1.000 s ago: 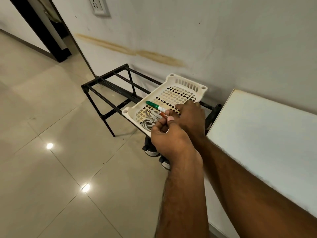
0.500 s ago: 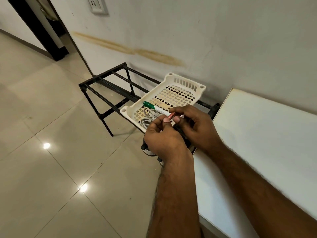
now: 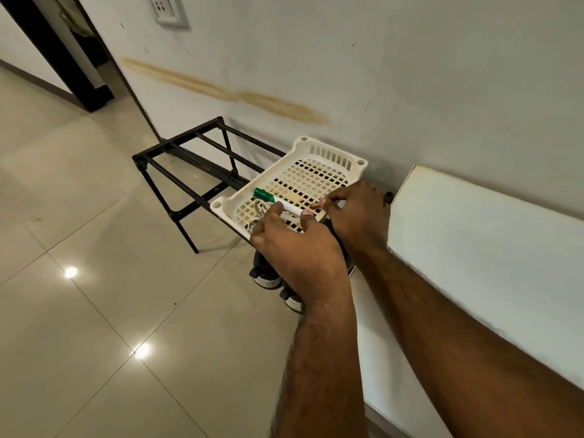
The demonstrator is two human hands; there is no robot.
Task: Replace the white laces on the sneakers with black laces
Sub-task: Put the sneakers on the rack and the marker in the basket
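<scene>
A white slotted basket stands on a black metal rack against the wall. In it lie a green-capped marker and a coil of white lace. My left hand reaches into the basket's near end, its thumb and forefinger curled at the marker's white body. My right hand pinches a small brown piece over the basket's near edge. Two dark sneakers with white soles sit on the floor under the rack, mostly hidden by my left hand. Something dark shows between my hands; I cannot tell what it is.
A white tabletop runs along the wall at the right, touching the rack's end. Glossy floor tiles spread to the left. A doorway opens at the far left, and a wall socket sits above.
Both hands have stayed at the basket's near end. The small brown piece, earlier between both hands' fingertips, is now pinched by my right hand alone, and my left fingers have shifted onto the marker.
</scene>
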